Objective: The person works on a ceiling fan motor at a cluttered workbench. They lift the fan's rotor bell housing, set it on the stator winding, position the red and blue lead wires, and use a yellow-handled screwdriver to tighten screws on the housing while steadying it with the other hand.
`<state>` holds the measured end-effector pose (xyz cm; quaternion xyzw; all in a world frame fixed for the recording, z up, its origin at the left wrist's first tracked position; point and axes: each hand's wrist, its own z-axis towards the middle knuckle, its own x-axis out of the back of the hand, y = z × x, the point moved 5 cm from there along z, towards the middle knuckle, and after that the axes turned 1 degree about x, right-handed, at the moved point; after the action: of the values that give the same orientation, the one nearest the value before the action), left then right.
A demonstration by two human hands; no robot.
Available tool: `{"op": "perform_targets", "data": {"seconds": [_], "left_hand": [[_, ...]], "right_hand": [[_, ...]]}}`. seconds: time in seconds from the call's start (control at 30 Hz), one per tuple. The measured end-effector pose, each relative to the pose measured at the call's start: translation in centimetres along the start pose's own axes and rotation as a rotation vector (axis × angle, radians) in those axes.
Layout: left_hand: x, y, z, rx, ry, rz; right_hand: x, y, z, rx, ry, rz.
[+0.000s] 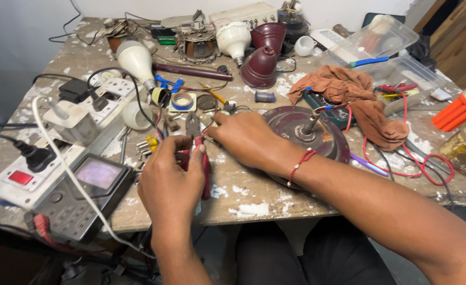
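Note:
My left hand (170, 177) grips red-handled pliers (197, 142), whose grey jaws point up and away from me. My right hand (243, 137) reaches across from the right and pinches thin wires (210, 124) right at the plier jaws. A red thread is tied around my right wrist. Just right of that hand lies a round maroon fan motor (325, 140) with a steel shaft sticking up. Red and blue leads run from the motor.
A multimeter (88, 192) and a white power strip (30, 169) sit at the left. Bulbs (135, 60), a tape roll (182, 101), maroon cones (259, 66), an orange rag (344, 87), plastic boxes (402, 71) and a looped red wire (417, 163) crowd the worn table (254, 203).

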<state>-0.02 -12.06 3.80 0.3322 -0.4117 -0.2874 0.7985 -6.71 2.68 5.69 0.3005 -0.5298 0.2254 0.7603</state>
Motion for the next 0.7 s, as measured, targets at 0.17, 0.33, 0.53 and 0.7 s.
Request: {"op": "perform_targets", "data": {"seconds": [0.17,0.33,0.53,0.7], "left_hand": [[-0.2,0.1,0.3,0.037,-0.026,-0.020],[-0.2,0.3,0.2,0.054,-0.039,-0.006],[-0.4,1.7,0.1,-0.059,-0.017,-0.057],[-1.2,3.6,-0.1,-0.216,-0.012,-0.167]], "right_hand": [[-0.7,0.0,0.2,0.039,0.033,-0.004],[-0.4,0.0,0.2,0.035,0.025,-0.017],[3.4,0.6,-1.1,-0.131,0.175,0.172],[4.7,1.1,-3.5,-0.302,0.226,0.663]]}}
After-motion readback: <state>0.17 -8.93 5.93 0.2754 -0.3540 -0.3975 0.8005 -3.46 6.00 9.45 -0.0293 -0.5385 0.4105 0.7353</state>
